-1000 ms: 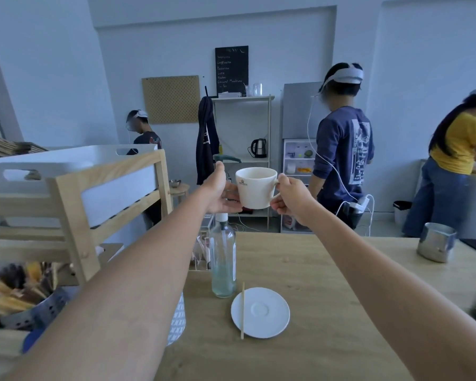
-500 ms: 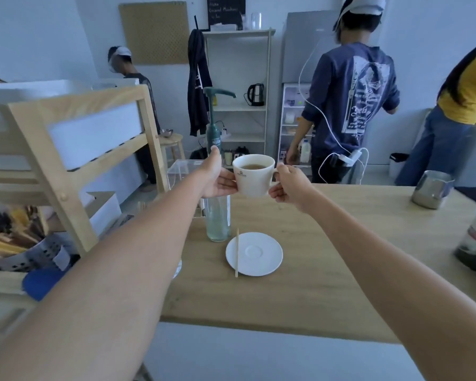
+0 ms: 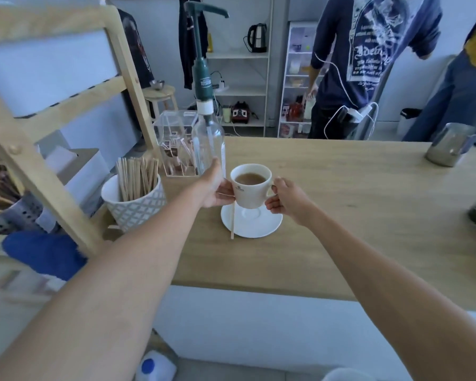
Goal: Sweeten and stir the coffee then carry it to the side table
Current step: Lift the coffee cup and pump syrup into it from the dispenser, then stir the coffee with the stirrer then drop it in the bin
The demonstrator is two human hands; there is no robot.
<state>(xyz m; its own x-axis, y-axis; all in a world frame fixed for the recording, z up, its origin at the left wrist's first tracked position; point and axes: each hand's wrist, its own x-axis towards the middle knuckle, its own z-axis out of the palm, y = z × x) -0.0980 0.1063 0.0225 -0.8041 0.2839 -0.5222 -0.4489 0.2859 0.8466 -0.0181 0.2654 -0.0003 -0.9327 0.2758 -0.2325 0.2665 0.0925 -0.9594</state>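
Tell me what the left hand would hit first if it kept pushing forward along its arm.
Likely the clear pump bottle just beyond the left hand, which holds the cup with the right hand; depth is uncertain.

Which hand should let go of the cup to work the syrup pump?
Left. The left hand grips the cup on the side beside the pump bottle, which stands just behind it. The right hand is at the handle, farther away, and can steady the cup.
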